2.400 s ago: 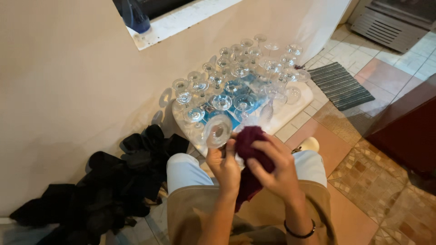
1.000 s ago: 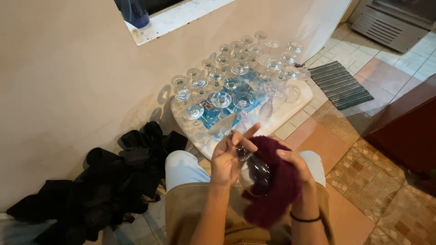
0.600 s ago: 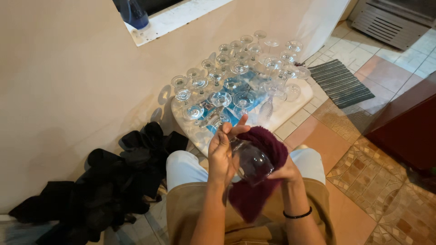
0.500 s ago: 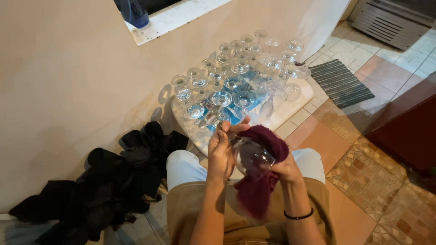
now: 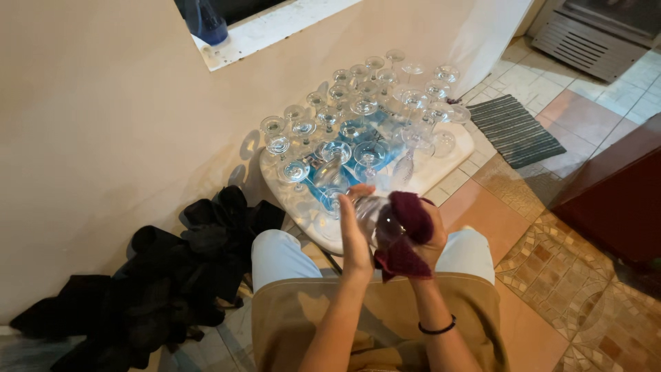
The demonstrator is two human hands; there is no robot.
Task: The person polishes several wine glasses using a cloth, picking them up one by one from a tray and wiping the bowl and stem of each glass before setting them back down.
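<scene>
Left hand [image 5: 357, 231] gripped wine glass [image 5: 377, 217] over lap | right hand [image 5: 428, 238] pressed maroon cloth [image 5: 407, 234] against its bowl | tray [image 5: 441, 172] of upturned glasses [image 5: 358, 120] just ahead | black clothes [image 5: 172, 275] lay left.

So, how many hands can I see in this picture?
2. The left hand grips the glass; the right hand, wrapped in a dark red cloth, presses on it. No others show.
</scene>
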